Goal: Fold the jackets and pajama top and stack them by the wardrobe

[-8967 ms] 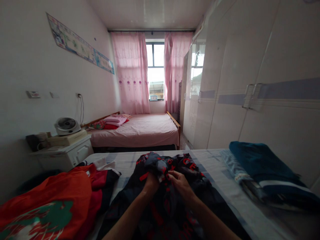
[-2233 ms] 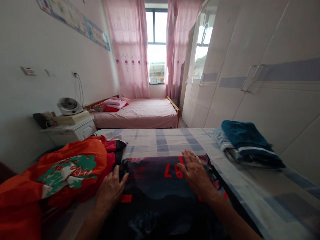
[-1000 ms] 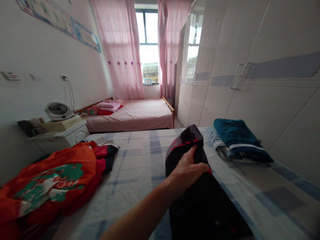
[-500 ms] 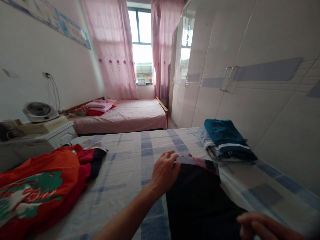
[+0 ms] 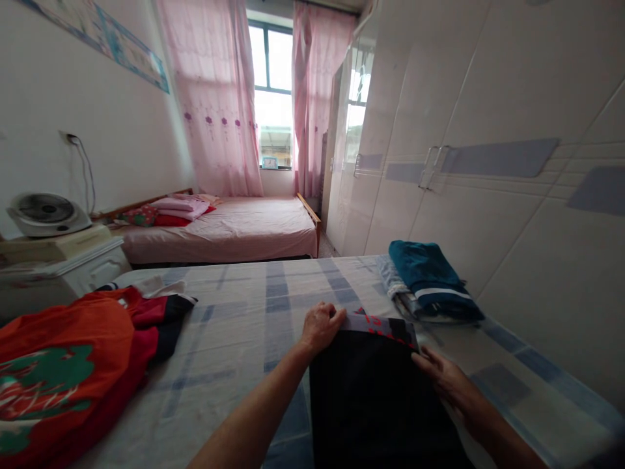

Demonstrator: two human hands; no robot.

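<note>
Since the earlier frame, the right hand (image 5: 442,372) has moved up from the lower right to the right edge of the garment (image 5: 374,397), fingers pinching it. At lower centre, the garment lies on the bed (image 5: 229,332), its top-left corner pinched in the fingers of the left hand (image 5: 319,327).

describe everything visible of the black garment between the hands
The black garment looks like matte cloth, folded flat, with a grey, red-lettered band along its far end. It lies on the bedsheet, near end out of frame. The left hand holds its far left corner; the right hand touches its right edge.
</note>
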